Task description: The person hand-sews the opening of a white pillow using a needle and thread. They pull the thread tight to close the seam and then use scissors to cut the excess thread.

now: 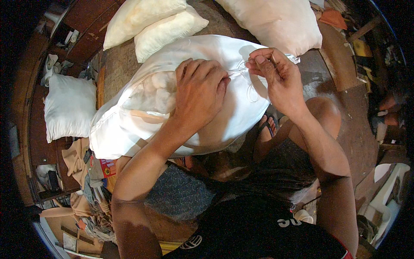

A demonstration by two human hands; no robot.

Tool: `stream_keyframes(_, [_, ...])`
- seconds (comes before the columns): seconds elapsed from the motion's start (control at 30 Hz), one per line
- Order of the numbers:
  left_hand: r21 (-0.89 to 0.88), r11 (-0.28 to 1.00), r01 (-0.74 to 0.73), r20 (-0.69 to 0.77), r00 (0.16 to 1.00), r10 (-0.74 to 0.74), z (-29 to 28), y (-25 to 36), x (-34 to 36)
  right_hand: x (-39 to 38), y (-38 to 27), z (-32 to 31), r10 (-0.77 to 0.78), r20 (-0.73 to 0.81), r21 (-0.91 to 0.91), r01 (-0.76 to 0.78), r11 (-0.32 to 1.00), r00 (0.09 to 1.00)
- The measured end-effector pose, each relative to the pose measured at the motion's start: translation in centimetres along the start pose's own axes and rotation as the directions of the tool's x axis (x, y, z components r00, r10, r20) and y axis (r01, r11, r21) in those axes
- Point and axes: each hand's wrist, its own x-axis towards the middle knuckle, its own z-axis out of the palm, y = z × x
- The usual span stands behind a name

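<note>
Across my lap lies a white pillow (241, 116) with an opening in its cover, where tufts of white stuffing (157, 93) show. My left hand (200, 93) is closed over the edge of the opening, thumb and fingers pinching the white fabric. To its right, my right hand (278, 77) is held above the cover with thumb and forefinger pressed together. A thin thread (236, 70) stretches from the fabric by my left hand toward those fingertips, and a loose loop of it rests on the cover. Whether a needle is in the pinch is too small to tell.
Two cream pillows (170, 32) lie beyond the work, with a larger off-white pillow (276, 23) at the far right. Another white pillow (71, 108) leans at the left by wooden shelving. Crumpled cloths (79, 162) lie at the near left; a white plastic chair (388, 207) stands at the right.
</note>
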Motion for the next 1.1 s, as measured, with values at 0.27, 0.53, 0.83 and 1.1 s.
stream_keyframes(0.27, [-0.034,0.997,0.063,0.023,0.998,-0.062,-0.1,-0.1,0.2,-0.3,0.0,0.6,0.077,0.011,0.095,-0.077,0.992,0.997])
stream_keyframes(0.53, [-0.026,0.997,0.068,0.026,0.997,-0.067,0.1,0.0,0.1,-0.4,0.3,1.2,0.002,-0.014,0.059,-0.001,0.998,1.0])
stream_keyframes(0.83, [-0.082,0.987,0.135,0.017,0.991,-0.134,0.0,0.0,0.1,-0.6,0.4,1.3,0.004,0.029,0.018,-0.005,1.0,1.0])
stream_keyframes(1.1, [-0.106,0.984,0.145,0.011,0.989,-0.145,-0.2,-0.1,0.1,-0.5,0.3,1.3,-0.004,0.04,0.042,0.002,0.999,0.999])
